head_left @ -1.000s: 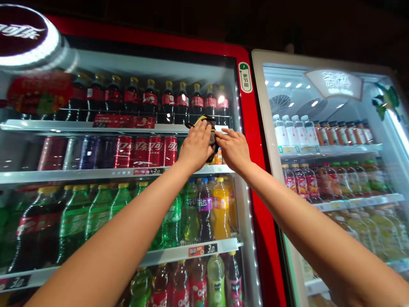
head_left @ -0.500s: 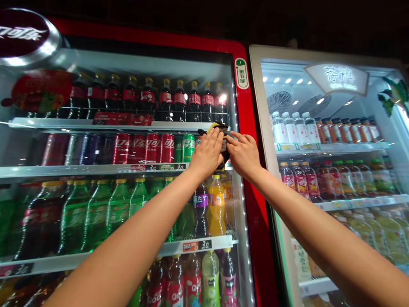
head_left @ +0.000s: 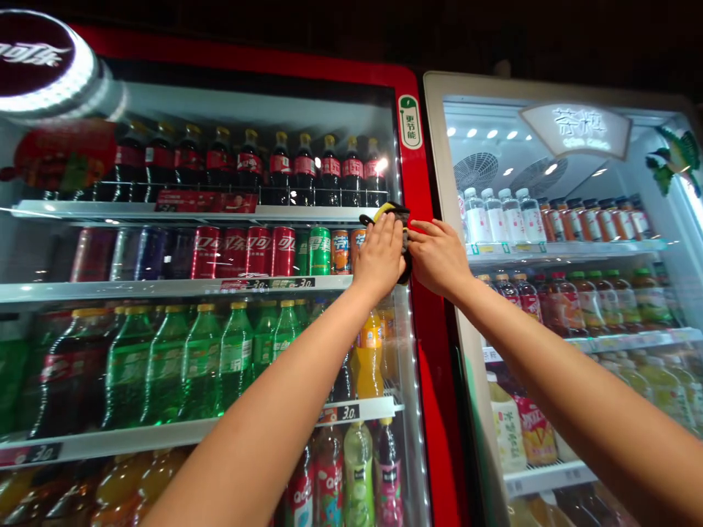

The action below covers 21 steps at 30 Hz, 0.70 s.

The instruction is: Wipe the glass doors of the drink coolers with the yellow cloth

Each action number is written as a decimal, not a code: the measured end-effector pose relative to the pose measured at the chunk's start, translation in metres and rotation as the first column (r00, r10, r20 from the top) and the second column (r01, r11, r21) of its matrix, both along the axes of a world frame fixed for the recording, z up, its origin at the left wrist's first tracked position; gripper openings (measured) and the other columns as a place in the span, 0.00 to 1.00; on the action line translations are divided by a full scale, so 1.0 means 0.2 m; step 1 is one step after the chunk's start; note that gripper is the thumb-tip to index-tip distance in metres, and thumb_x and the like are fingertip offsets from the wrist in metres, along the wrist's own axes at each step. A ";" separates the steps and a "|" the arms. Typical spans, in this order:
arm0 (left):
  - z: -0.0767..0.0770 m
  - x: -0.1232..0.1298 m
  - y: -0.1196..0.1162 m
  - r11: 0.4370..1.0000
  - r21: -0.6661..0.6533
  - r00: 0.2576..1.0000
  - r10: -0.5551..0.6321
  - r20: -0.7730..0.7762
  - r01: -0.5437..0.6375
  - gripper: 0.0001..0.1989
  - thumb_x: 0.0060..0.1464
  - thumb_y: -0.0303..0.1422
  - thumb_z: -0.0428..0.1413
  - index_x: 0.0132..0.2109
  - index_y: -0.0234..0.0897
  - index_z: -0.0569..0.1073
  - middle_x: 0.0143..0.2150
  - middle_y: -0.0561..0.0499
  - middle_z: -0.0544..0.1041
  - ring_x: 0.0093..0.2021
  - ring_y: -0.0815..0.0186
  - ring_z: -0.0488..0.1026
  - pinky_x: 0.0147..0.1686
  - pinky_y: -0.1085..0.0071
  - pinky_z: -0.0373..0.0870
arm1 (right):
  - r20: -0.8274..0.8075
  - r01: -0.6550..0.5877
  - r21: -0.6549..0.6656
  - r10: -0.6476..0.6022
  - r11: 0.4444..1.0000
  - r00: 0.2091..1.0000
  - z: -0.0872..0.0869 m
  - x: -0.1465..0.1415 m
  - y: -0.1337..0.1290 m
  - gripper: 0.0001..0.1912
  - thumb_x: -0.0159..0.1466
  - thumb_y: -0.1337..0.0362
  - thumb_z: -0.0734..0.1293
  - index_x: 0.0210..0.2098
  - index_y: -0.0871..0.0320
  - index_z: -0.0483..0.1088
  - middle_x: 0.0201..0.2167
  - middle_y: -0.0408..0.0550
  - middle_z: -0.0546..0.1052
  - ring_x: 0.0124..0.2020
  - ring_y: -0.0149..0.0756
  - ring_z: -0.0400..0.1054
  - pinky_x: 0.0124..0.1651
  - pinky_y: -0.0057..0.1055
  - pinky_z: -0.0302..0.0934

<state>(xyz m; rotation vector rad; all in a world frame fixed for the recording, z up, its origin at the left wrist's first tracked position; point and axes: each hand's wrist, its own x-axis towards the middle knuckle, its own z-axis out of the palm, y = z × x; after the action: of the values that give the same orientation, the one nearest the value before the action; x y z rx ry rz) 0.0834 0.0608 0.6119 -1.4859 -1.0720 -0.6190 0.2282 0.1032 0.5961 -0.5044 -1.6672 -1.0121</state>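
Note:
A dark grey cloth (head_left: 404, 218) with yellow and black edging is pressed against the glass door (head_left: 307, 102) of a red drinks fridge, close to the door's right edge. My left hand (head_left: 378, 252) lies over it, fingers together and pointing up, holding it to the glass. From the right, my right hand (head_left: 438, 256) meets the cloth's right edge with its fingertips, in front of the red frame (head_left: 420, 176). Its fingers are slightly bent, and the thumb side is partly hidden. Part of the cloth is covered by my left hand.
Behind the glass are shelves of cola bottles (head_left: 250, 157), cans (head_left: 206, 252) and green bottles (head_left: 201, 359). A second, pale-framed fridge (head_left: 439, 146) with bottled drinks stands close on the right. A round lit sign (head_left: 38, 58) is at upper left.
Both hands and the cloth have shifted right toward the red frame, uncovering orange cans behind the glass. The view has shifted slightly.

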 end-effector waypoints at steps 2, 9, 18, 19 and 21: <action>-0.08 0.01 -0.02 0.999 -0.030 1.000 0.013 0.011 -0.012 0.34 0.63 0.28 0.48 0.73 0.22 0.53 0.77 0.34 0.50 0.77 0.51 0.44 0.75 0.52 0.42 | -0.009 -0.068 -0.046 0.068 0.997 0.998 -0.09 0.02 0.00 0.17 0.65 0.72 0.61 0.44 0.59 0.80 0.56 0.54 0.80 0.64 0.51 0.67 0.68 0.53 0.56; -0.09 0.00 -0.07 0.927 -0.212 0.935 -0.257 0.242 0.310 0.31 0.71 0.41 0.38 0.74 0.31 0.51 0.78 0.40 0.45 0.78 0.59 0.37 0.75 0.55 0.34 | -0.185 -0.504 -0.084 0.483 0.860 0.855 -0.28 -0.05 -0.05 0.28 0.64 0.73 0.58 0.61 0.56 0.72 0.64 0.52 0.73 0.67 0.44 0.65 0.69 0.49 0.62; 0.02 -0.13 -0.16 0.663 -0.161 0.622 -0.551 0.557 0.731 0.32 0.72 0.45 0.30 0.72 0.34 0.59 0.75 0.43 0.57 0.76 0.62 0.51 0.74 0.60 0.48 | -0.259 -0.216 -0.179 0.166 0.960 0.952 -0.21 -0.40 -0.12 0.31 0.71 0.64 0.59 0.71 0.66 0.57 0.74 0.66 0.54 0.75 0.60 0.47 0.74 0.64 0.42; 0.02 -0.16 -0.18 0.709 -0.173 0.677 -0.528 0.513 0.684 0.31 0.72 0.44 0.32 0.72 0.33 0.58 0.76 0.43 0.56 0.76 0.62 0.50 0.74 0.59 0.47 | -0.255 -0.166 -0.171 0.119 0.971 0.960 -0.17 -0.41 -0.11 0.29 0.71 0.64 0.60 0.70 0.64 0.59 0.74 0.65 0.54 0.75 0.61 0.47 0.74 0.65 0.40; 0.04 -0.22 -0.22 0.823 -0.206 0.814 -0.424 0.397 0.529 0.29 0.72 0.40 0.37 0.72 0.32 0.57 0.77 0.41 0.53 0.77 0.60 0.47 0.74 0.56 0.45 | -0.236 -0.108 -0.146 0.071 0.983 0.969 -0.09 -0.41 -0.07 0.27 0.71 0.65 0.60 0.69 0.59 0.62 0.74 0.61 0.55 0.75 0.58 0.47 0.74 0.62 0.41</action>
<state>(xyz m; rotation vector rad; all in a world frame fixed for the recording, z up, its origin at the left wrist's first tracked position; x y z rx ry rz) 0.0395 0.0161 0.6202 -2.0094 -1.0810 -1.1408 0.1463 0.0890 0.5789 -0.6209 -1.5534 -0.7290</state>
